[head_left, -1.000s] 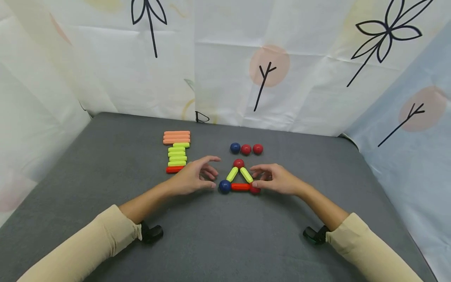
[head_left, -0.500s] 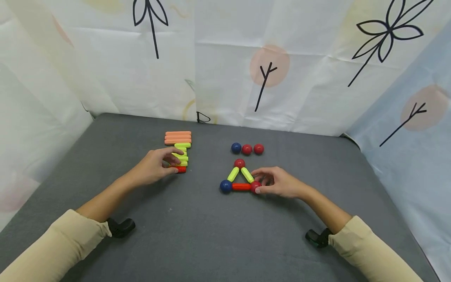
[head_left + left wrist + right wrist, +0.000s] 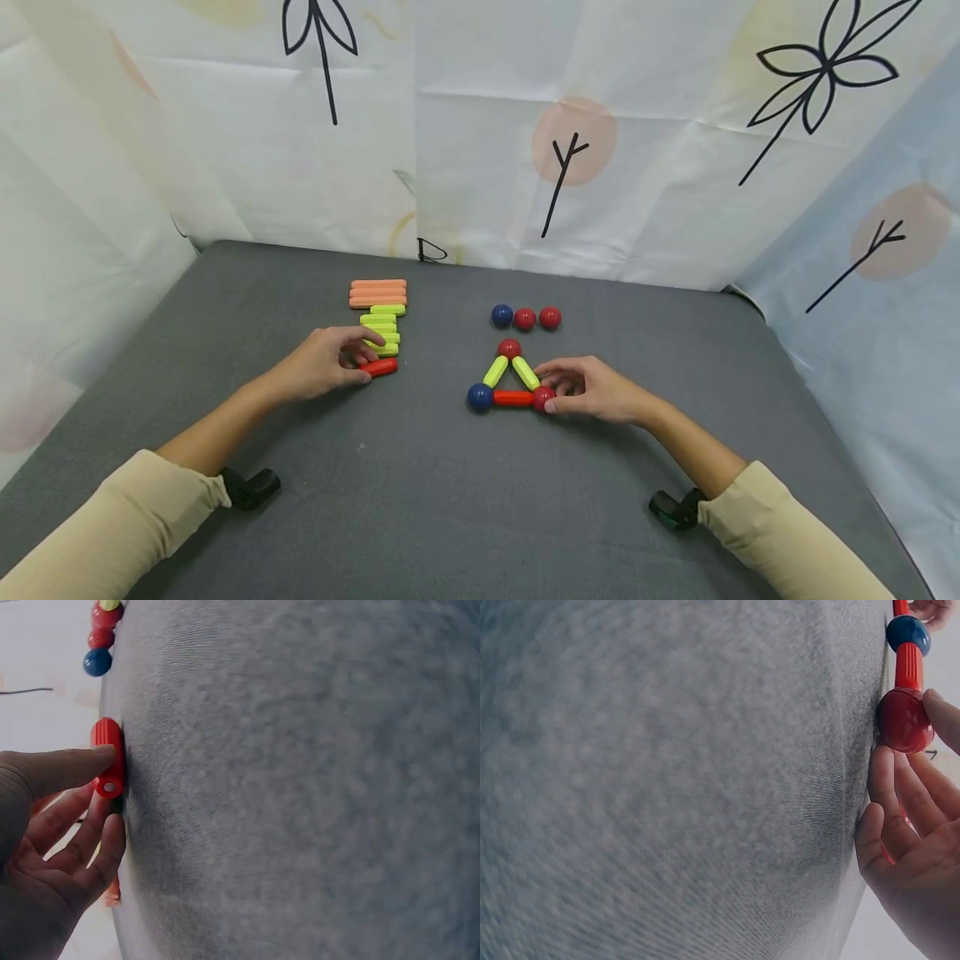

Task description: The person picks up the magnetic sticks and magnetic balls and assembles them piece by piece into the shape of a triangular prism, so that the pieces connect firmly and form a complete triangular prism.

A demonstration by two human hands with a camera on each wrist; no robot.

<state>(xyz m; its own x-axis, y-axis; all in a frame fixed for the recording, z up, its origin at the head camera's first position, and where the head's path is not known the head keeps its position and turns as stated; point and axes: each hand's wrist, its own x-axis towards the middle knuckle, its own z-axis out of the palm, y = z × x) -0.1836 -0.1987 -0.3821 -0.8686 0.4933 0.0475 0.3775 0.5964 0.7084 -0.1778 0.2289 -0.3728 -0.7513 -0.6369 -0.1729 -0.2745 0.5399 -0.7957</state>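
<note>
My left hand (image 3: pixel 326 363) pinches a red magnetic rod (image 3: pixel 381 367) between thumb and fingers, its ribbed side and one end showing in the left wrist view. The rod lies slightly slanted, just in front of a row of yellow-green rods (image 3: pixel 387 349). On the right, my right hand (image 3: pixel 603 390) holds the red ball (image 3: pixel 904 724) at the near right corner of a triangle. That triangle has another red ball (image 3: pixel 509 348) at its top and a blue ball (image 3: pixel 480 397) at its left corner. Two yellow-green rods (image 3: pixel 496 372) and a red rod (image 3: pixel 513 398) join them.
Behind the yellow-green row lie several orange rods (image 3: pixel 378 293). A loose blue ball (image 3: pixel 502 315) and two red balls (image 3: pixel 537 318) sit in a line beyond the triangle. Grey cloth (image 3: pixel 450 500) covers the table, with patterned curtains (image 3: pixel 480 167) around it.
My left hand has moved from beside the triangle left to the rods, taken the red rod and drawn it slightly toward me. My right hand has closed around the corner red ball.
</note>
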